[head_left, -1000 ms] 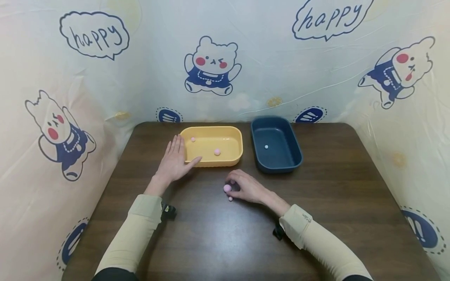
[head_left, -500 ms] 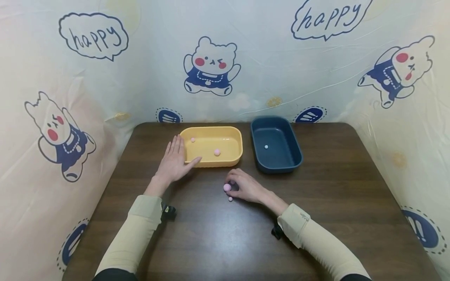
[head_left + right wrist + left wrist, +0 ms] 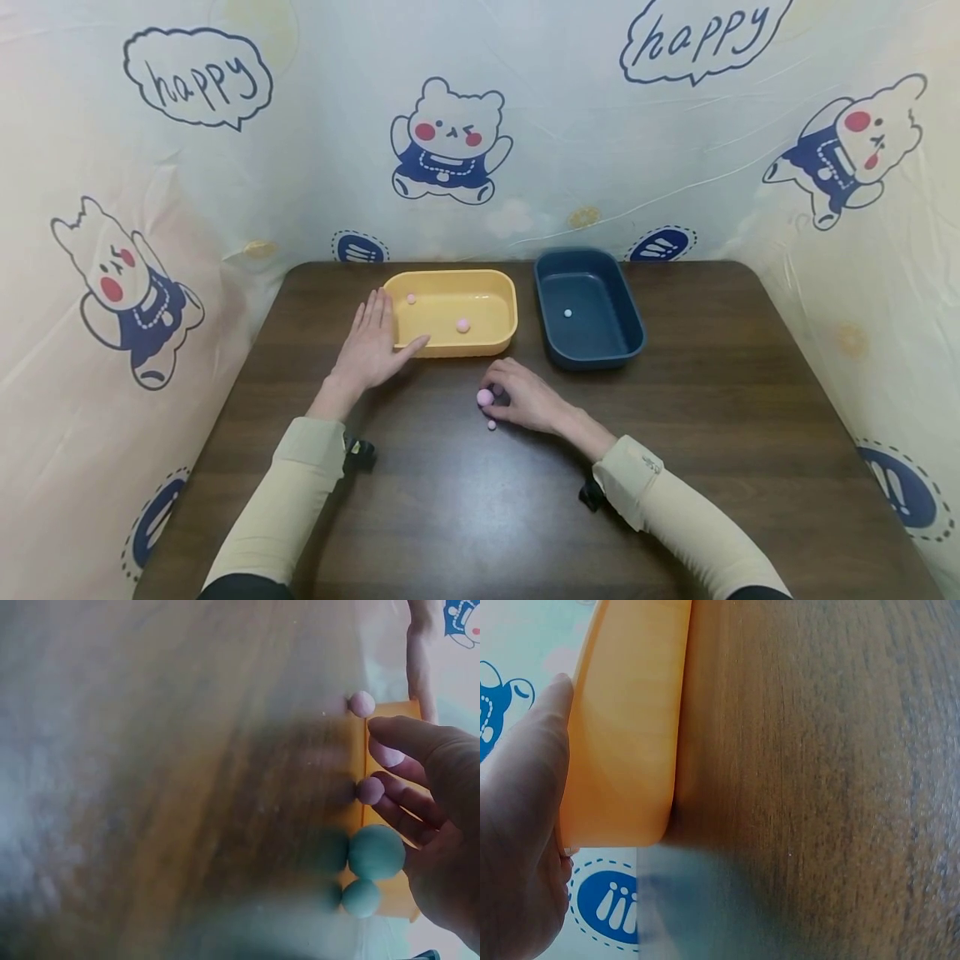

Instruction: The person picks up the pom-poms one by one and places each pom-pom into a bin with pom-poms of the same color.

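My left hand (image 3: 367, 346) rests with straight fingers along the left side of a yellow tray (image 3: 491, 343), its thumb over the near rim. That tray holds a small and a larger pink ball (image 3: 463, 326). In front of the tray, my right hand (image 3: 528, 398) pinches a pink ball (image 3: 485, 397) between thumb and index finger. A small pink ball (image 3: 492, 425) lies on the table just below. The right wrist view shows another small pink ball (image 3: 370, 790), a large green ball (image 3: 377, 852) and a smaller green ball (image 3: 361, 898) near the palm; the hand hides the green ones in the head view.
A dark blue tray (image 3: 596, 363) stands right of the yellow one, with one small pale ball (image 3: 567, 313) inside. Both trays sit near the back of the brown wooden table (image 3: 720, 400). A patterned cloth (image 3: 315, 167) hangs behind it and along the sides.
The pinched pink ball and the right fingertips have shifted very slightly upward in the head view. My left hand and both trays stay in place.
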### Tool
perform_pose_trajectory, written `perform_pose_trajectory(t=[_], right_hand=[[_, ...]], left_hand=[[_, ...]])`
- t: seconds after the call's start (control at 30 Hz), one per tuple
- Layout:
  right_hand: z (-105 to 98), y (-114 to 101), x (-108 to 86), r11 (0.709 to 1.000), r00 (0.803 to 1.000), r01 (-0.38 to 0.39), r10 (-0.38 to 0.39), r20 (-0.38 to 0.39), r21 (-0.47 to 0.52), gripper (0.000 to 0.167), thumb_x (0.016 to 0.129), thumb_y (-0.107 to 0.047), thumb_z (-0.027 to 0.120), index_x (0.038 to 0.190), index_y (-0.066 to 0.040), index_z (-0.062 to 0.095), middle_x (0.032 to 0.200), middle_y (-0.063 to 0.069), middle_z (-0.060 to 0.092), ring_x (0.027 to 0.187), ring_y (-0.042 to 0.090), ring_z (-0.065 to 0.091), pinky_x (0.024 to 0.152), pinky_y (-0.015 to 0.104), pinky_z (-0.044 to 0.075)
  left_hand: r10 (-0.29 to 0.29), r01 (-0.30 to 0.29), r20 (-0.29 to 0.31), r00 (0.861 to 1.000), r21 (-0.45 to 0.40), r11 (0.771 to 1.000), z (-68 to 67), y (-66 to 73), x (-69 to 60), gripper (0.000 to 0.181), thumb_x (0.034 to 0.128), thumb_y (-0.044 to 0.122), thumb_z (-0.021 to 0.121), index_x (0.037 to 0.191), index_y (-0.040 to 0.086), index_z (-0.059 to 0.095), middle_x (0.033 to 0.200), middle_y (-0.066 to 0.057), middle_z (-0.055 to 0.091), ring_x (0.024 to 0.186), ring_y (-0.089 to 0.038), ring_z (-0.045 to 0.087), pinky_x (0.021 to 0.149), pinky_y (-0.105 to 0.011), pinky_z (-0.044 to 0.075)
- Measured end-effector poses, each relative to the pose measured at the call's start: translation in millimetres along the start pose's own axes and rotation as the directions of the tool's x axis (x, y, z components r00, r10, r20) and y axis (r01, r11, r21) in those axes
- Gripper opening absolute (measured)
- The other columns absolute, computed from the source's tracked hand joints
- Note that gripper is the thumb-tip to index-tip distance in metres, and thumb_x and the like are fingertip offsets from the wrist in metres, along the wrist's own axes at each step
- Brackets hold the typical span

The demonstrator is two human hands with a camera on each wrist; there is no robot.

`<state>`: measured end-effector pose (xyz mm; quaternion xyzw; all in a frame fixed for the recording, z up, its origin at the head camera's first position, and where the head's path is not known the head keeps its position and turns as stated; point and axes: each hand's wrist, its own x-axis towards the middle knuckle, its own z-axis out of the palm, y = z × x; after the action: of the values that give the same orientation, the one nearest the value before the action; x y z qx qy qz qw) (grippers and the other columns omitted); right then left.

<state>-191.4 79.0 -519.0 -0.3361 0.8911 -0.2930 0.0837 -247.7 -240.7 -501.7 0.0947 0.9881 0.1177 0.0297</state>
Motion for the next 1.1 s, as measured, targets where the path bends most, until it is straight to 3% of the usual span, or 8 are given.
perform_pose_trajectory(t=[0.63, 1.1], right_hand=[[-6.7, -3.4, -2.2, 0.998, 0.983, 0.061, -0.06, -0.174, -0.002, 0.026, 0.096, -0.024, 0.086, 0.115, -0.016, 0.069, 0.109, -0.002, 0.068, 0.104, 0.014, 0.058, 0.09, 0.032, 0.055], [-12.7, -5.7, 2.9, 0.978, 0.928, 0.155, -0.193, -0.319, -0.14, 0.022, 0.098, -0.022, 0.082, 0.113, -0.011, 0.071, 0.114, 0.003, 0.068, 0.109, 0.02, 0.061, 0.096, 0.039, 0.057]], left_hand=[[-0.006, 0.006, 0.006, 1.0, -0.003, 1.0, -0.2, 0.0, 0.1, 0.126, 0.0993, 0.089, 0.036, 0.173, -0.007, 0.0, 0.184, -0.026, -0.005, 0.174, -0.043, -0.001, 0.142, -0.059, 0.003], [-0.008, 0.008, 0.011, 1.0, -0.008, 1.0, -0.8, 0.1, 0.4, 0.126, 0.0993, 0.089, 0.036, 0.173, -0.005, -0.001, 0.185, -0.025, -0.005, 0.174, -0.043, -0.002, 0.142, -0.059, 0.003]])
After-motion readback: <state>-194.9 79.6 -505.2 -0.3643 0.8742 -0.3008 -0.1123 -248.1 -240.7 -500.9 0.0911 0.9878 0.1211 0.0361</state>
